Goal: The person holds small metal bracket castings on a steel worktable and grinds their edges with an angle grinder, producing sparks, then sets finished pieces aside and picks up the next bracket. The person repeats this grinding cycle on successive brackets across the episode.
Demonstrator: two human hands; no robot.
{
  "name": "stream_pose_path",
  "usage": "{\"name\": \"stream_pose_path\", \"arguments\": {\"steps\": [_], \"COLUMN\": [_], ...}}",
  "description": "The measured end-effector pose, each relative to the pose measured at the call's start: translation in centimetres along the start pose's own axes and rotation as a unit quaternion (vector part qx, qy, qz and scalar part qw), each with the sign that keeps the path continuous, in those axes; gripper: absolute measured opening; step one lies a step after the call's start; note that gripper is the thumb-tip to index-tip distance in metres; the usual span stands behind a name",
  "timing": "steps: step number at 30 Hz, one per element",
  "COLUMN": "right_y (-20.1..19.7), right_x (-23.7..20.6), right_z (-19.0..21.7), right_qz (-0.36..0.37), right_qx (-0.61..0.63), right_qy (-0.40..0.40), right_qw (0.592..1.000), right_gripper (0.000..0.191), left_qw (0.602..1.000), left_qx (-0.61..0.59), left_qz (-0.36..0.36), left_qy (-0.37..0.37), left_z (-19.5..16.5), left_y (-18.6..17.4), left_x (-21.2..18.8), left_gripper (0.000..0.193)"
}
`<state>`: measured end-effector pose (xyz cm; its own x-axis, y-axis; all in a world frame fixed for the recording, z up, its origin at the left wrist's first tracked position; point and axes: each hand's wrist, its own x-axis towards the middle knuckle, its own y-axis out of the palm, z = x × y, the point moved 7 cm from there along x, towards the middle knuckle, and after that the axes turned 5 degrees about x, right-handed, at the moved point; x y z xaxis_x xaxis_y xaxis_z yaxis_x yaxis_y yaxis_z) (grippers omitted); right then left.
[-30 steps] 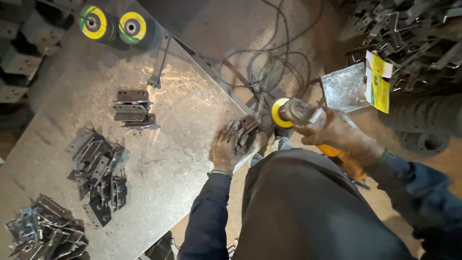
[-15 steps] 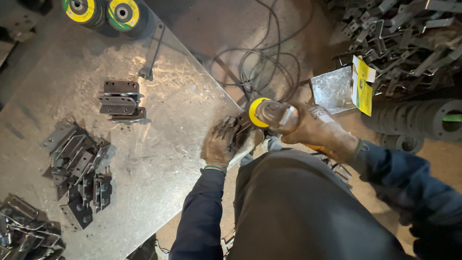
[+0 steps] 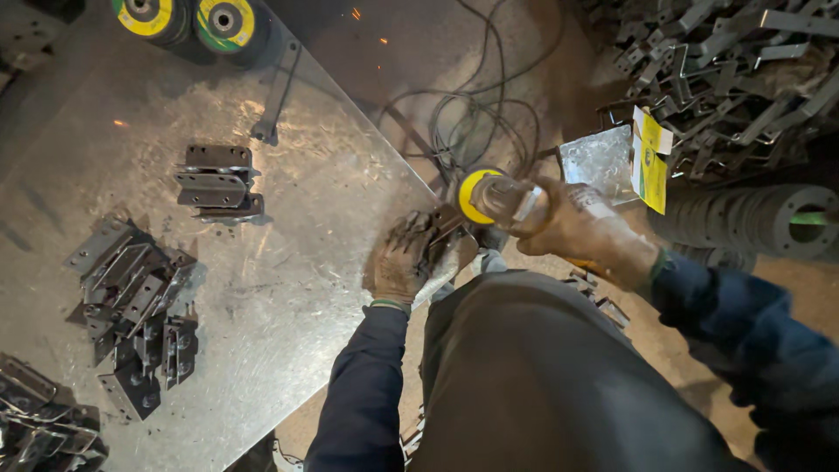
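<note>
At the near edge of the steel tabletop, the right hand wraps its grip tight around an angle grinder, its yellow disc touching a small metal bracket pinned under the left hand's closed grip.

Two yellow-faced grinding discs lie at the far edge of the metal surface. Stacked dark brackets sit mid-surface, a looser bracket heap nearer left. Black cables coil on the floor.
</note>
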<state>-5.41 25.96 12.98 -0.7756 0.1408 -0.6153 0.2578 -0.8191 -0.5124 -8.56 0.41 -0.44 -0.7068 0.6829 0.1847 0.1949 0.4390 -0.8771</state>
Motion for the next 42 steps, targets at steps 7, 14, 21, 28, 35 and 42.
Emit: {"name": "stream_pose_path", "arguments": {"steps": [7, 14, 21, 28, 35, 42], "right_y": [0.6, 0.7, -0.2, 0.3, 0.6, 1.0], "right_x": [-0.6, -0.9, -1.3, -1.1, -0.8, -0.7], "right_z": [2.9, 2.8, 1.6, 2.6, 1.5, 0.9], "right_qz": [0.026, 0.026, 0.011, 0.019, 0.013, 0.012], "right_qx": [-0.091, -0.067, -0.058, -0.066, -0.006, 0.152], "right_qy": [-0.020, -0.004, 0.040, -0.002, -0.005, 0.014], "right_qw": [0.995, 0.997, 0.997, 0.998, 1.000, 0.988], "right_gripper": [0.083, 0.081, 0.075, 0.078, 0.089, 0.090], "left_qw": [1.000, 1.000, 0.999, 0.999, 1.000, 0.999], "left_qx": [-0.025, -0.028, -0.041, -0.042, -0.009, 0.012], "left_qz": [-0.014, 0.003, -0.027, -0.029, -0.021, 0.030], "left_qy": [-0.010, 0.001, 0.008, -0.004, 0.015, 0.004], "left_z": [0.1, 0.1, 0.1, 0.0, -0.5, -0.2], "left_y": [-0.4, -0.5, -0.7, -0.5, -0.6, 0.0], "left_x": [-0.5, -0.3, 0.1, 0.2, 0.1, -0.2], "left_gripper": [0.047, 0.053, 0.043, 0.044, 0.046, 0.053]}}
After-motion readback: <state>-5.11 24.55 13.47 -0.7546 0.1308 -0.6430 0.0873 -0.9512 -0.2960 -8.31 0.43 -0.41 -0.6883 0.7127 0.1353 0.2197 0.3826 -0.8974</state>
